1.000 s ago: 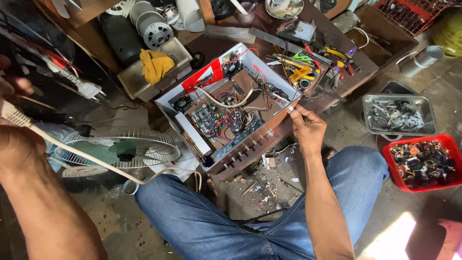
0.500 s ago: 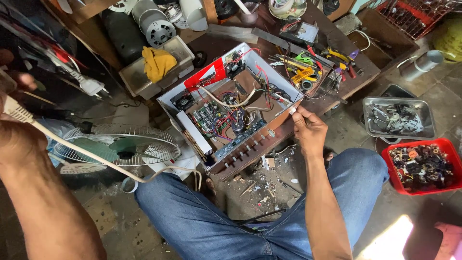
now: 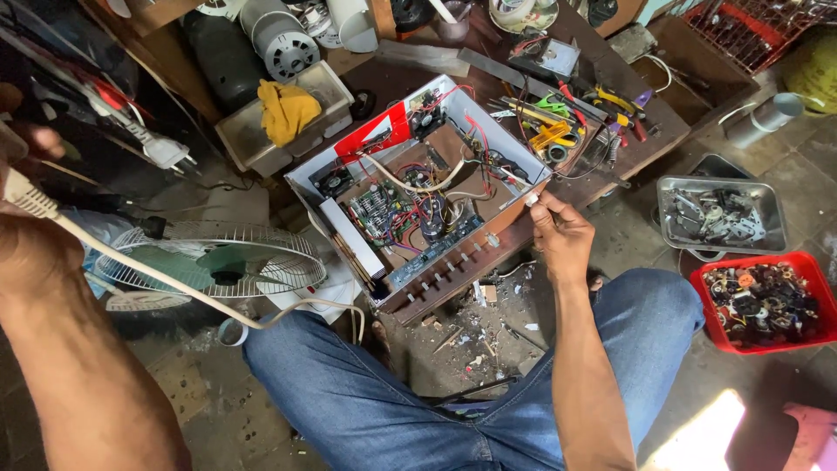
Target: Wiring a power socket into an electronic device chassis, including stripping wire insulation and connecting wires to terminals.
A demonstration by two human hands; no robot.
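The right hand (image 3: 562, 234) pinches a thin metal tool (image 3: 516, 201), likely a small screwdriver or probe, its tip resting at the near right corner of the open amplifier chassis (image 3: 418, 187). The left hand (image 3: 22, 187), out at the left edge of the view, is clenched around the end of a white power cord (image 3: 174, 279), which trails down across a table fan (image 3: 218, 262) lying on the floor and on toward the blue-jeaned knee (image 3: 349, 384).

The chassis sits tilted on the edge of a low wooden bench (image 3: 628, 139), lid off, with circuit boards, a dark round coil and loose red and white wires exposed; its row of front knobs (image 3: 453, 266) faces the person. As a judgement, the work looks mid-way: the case is already opened and the inside laid bare, but the wiring hangs loose and nothing is closed up again.

Further out, pliers and cutters (image 3: 558, 131) lie scattered on the bench behind the chassis, a yellow rag (image 3: 288, 109) rests in a grey bin, and to the right a metal tray (image 3: 722, 214) and a red tub (image 3: 760, 303) hold small parts
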